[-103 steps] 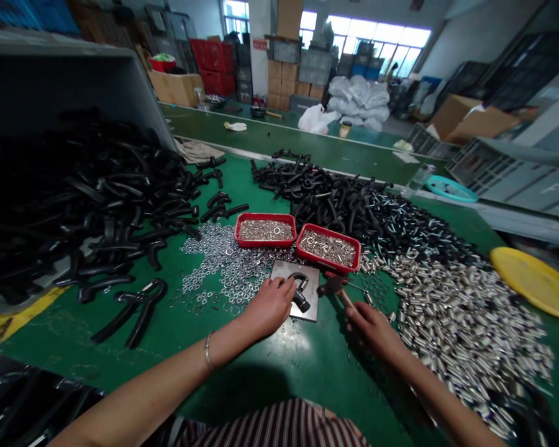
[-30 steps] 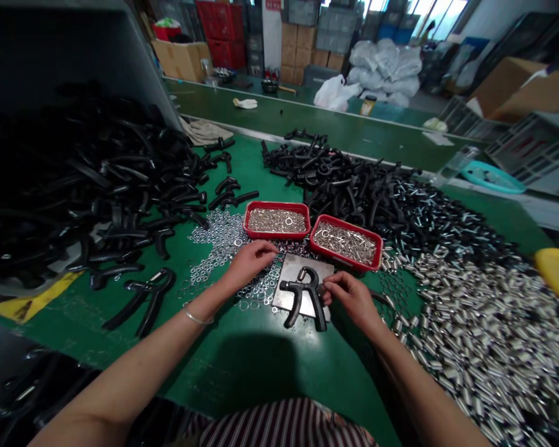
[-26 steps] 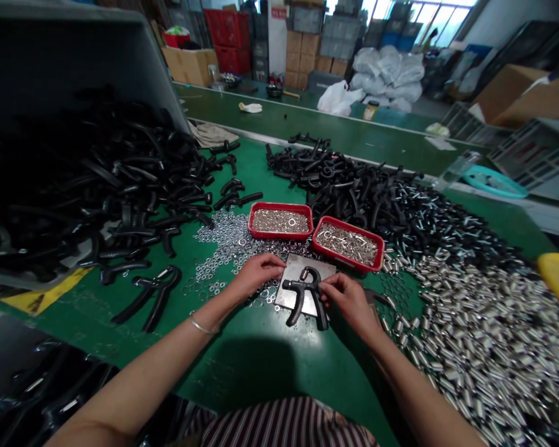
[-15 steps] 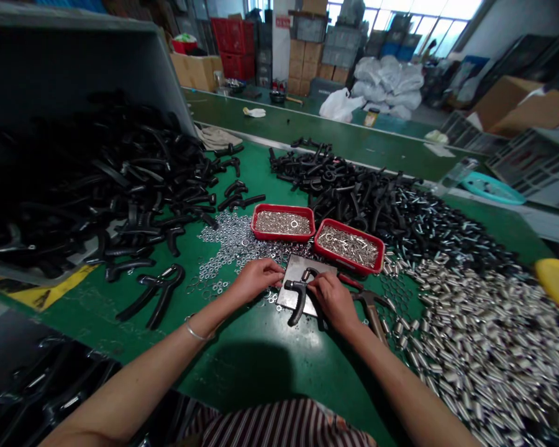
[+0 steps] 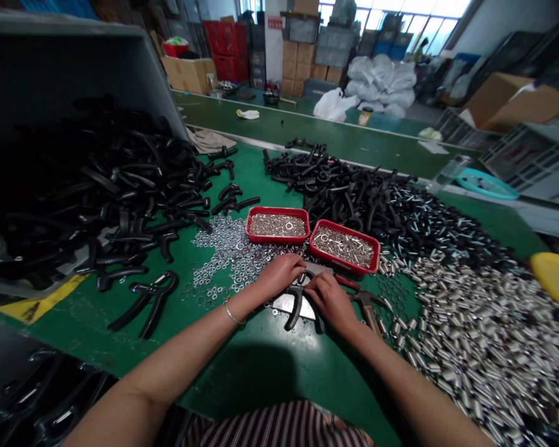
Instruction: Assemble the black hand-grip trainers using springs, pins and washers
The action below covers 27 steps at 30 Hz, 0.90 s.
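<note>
Black grip (image 5: 295, 307) flat on a steel plate (image 5: 308, 310), mid-way along the near edge of the green worktop (image 5: 93, 338), legs pointing to that edge. Right hand (image 5: 331, 302): fingers drawn in on the grip's upper right side. Left hand (image 5: 284, 274): fingertips bunched narrow at the coil end; cannot tell whether they pinch a small part.

Progress, as judged: this piece looks well along. Both legs are joined across and at the top; any fine fitting under the fingers is hidden. Hammer (image 5: 371, 318) lies unheld just right of the plate. Second grip (image 5: 157, 310), similarly joined, towards the left near corner; cannot tell if complete.

Much stock left: loose rings (image 5: 223, 254) left of the plate, two well-filled red trays (image 5: 277, 240) beyond it, black parts (image 5: 345, 192) heaped towards the far edge, silver cylinders (image 5: 470, 335) massed at the right near corner.
</note>
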Motion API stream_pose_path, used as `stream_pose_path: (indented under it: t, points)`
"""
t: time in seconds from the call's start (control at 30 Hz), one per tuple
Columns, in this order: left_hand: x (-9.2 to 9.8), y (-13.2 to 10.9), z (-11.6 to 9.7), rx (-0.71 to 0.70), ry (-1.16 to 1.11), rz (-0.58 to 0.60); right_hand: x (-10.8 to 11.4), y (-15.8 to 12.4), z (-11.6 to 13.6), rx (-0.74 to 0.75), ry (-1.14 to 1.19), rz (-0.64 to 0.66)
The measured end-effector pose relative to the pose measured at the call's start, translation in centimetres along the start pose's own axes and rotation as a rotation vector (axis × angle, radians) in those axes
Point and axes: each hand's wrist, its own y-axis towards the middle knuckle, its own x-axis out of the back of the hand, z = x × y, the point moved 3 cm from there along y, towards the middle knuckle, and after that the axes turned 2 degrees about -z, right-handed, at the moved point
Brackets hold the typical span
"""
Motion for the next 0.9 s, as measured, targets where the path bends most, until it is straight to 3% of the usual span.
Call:
stream_pose_path:
  t: [0.13,0.27,0.43,0.57,0.73,0.9]
  points:
    - [-0.9,0.2,0.0,-0.011,0.074,-0.008,0.0,-0.2,-0.2,0.002,0.063,-0.026]
    - [-1.5,0.1,-0.1,-0.032,0.22,0.019,0.1,-0.4,-1.2,-0.084,0.279,-0.057]
    - [-2.0,-0.1,-0.1,-0.075,0.348,0.031,1.7,-1.9,-2.1,-0.175,0.342,-0.135]
    - [-2.7,-0.4,-0.3,-0.279,0.553,0.049,3.7,-4.9,-3.0,-0.188,0.171,-0.13]
    - [-3.4,-0.7,0.2,-0.489,0.679,0.078,5.5,-11.0,-4.5,-0.272,-0.207,-0.092]
    - [-2.9,-0.4,0.6,-0.467,0.579,0.095,5.6,-15.2,-4.8,-0.404,-0.389,0.028]
